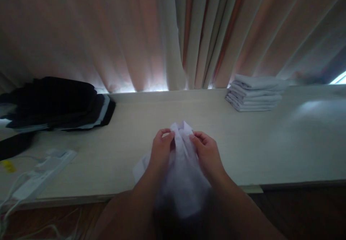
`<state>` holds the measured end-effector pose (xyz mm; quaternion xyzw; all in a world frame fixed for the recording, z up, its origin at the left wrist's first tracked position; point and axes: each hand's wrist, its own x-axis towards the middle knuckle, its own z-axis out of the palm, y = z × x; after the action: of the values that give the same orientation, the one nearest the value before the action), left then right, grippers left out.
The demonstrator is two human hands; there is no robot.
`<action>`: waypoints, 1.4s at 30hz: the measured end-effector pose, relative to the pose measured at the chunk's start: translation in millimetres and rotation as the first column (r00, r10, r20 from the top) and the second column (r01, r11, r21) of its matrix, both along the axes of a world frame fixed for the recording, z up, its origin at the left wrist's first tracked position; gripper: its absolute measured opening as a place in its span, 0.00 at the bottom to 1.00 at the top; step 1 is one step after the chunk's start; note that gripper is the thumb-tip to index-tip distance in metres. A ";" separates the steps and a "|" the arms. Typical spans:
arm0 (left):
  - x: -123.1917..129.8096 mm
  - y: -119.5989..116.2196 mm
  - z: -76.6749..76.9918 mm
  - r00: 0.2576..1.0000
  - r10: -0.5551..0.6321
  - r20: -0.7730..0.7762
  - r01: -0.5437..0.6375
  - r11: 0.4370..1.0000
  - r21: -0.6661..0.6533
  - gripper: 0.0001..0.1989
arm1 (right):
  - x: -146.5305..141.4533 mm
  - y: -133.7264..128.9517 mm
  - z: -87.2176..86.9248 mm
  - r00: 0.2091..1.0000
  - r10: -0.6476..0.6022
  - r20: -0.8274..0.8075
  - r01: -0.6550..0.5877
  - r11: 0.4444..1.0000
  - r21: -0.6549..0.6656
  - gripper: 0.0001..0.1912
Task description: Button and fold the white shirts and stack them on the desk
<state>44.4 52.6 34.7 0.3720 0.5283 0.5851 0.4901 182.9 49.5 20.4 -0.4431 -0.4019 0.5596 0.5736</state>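
Note:
A white garment that looks like a collared shirt point(186, 175) hangs from both my hands at the front edge of the pale surface and drapes down toward my lap. My left hand point(162, 148) pinches its top edge on the left side, thumb against the cloth. On the right side, my right hand point(207, 150) grips the same upper part between thumb and curled fingers. Two pointed bits of cloth stand up between the hands. The lower part of the garment is dim and blurred.
A neat stack of folded white cloth point(255, 93) sits at the back right. Dark folded clothes point(56, 101) are piled at the back left. A white power strip point(45, 175) with cables lies front left, near a yellow item point(9, 166). Pleated curtains point(129, 34) hang behind.

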 end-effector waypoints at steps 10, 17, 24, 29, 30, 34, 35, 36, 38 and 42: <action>-11.2 -16.4 -8.0 0.903 -0.128 -0.409 0.139 0.990 -0.002 0.10 | -11.3 -0.3 -16.2 0.997 0.033 -0.077 -0.029 0.999 0.045 0.13; -9.5 -17.3 -4.1 0.923 -0.093 -0.373 0.115 0.993 0.037 0.10 | -6.4 -5.4 -11.4 0.998 0.054 0.031 -0.057 0.996 0.072 0.10; -6.3 -19.1 5.2 0.935 -0.072 -0.346 0.096 0.994 0.051 0.05 | -9.0 -11.3 -8.7 0.965 -0.027 0.261 -0.029 0.977 0.210 0.06; -11.5 -22.9 3.8 0.923 -0.034 -0.384 0.104 0.981 0.164 0.07 | -12.1 -15.3 -8.3 0.922 -0.110 0.371 0.018 0.970 0.243 0.06; -12.5 -24.3 3.5 0.918 -0.007 -0.396 0.093 0.976 0.197 0.07 | -12.4 -15.7 -8.6 0.919 -0.121 0.375 0.028 0.969 0.245 0.06; -14.1 -29.2 3.9 0.893 0.070 -0.445 0.085 0.944 0.319 0.08 | -13.1 -18.1 -7.1 0.908 -0.204 0.366 0.085 0.945 0.315 0.04; -13.8 -30.0 4.2 0.883 0.063 -0.466 0.107 0.938 0.330 0.09 | -13.3 -19.4 -5.5 0.899 -0.236 0.369 0.090 0.924 0.371 0.04; -13.3 -30.4 4.6 0.872 0.051 -0.486 0.131 0.934 0.332 0.09 | -13.5 -21.1 -3.5 0.883 -0.277 0.380 0.092 0.894 0.438 0.03; -12.5 -30.4 5.1 0.859 0.022 -0.512 0.163 0.936 0.313 0.10 | -14.0 -24.7 1.1 0.829 -0.378 0.412 0.096 0.822 0.561 0.03; -13.7 -29.1 5.6 0.852 -0.021 -0.523 0.179 0.951 0.253 0.11 | -14.4 -30.3 6.6 0.769 -0.452 0.451 0.090 0.777 0.623 0.04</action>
<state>30.7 23.4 40.3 0.6102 0.5271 0.5094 0.3006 168.4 19.2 27.0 -0.4556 -0.6320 0.1580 0.6067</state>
